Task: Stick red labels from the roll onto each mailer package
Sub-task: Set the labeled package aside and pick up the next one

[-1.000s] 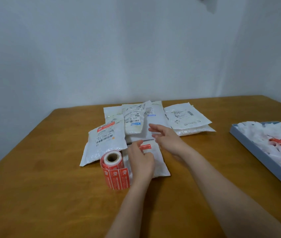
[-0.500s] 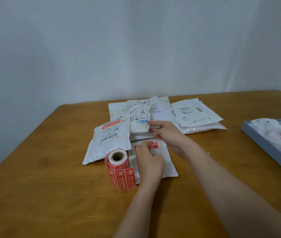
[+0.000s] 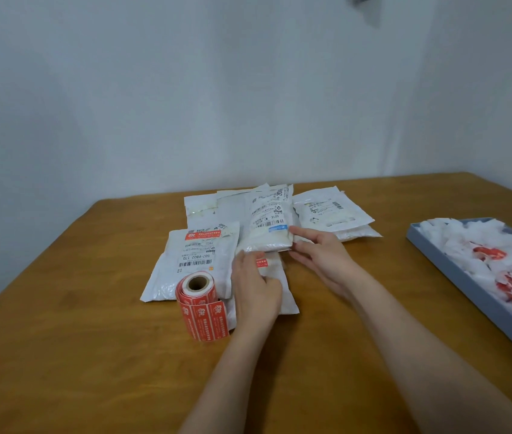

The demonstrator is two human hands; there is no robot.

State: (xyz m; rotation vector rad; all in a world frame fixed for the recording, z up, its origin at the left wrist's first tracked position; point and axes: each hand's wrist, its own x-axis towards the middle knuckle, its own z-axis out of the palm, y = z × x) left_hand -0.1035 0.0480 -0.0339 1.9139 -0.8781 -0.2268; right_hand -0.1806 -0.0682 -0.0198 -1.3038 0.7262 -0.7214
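A roll of red labels stands on the wooden table, a strip of labels hanging down its front. My left hand rests on the near white mailer, fingertips beside the red label stuck on it. My right hand pinches the lower right corner of another white mailer, thumb on top, just behind the near one. To the left lies a mailer with a red label along its top.
More white mailers are piled at the back, some overlapping. A grey-blue tray with white backing paper and red scraps sits at the right edge. A white wall stands behind the table.
My right hand went from hovering open over the pile to pinching the middle mailer's corner and drawing it nearer. My left hand stayed on the near mailer by its red label.
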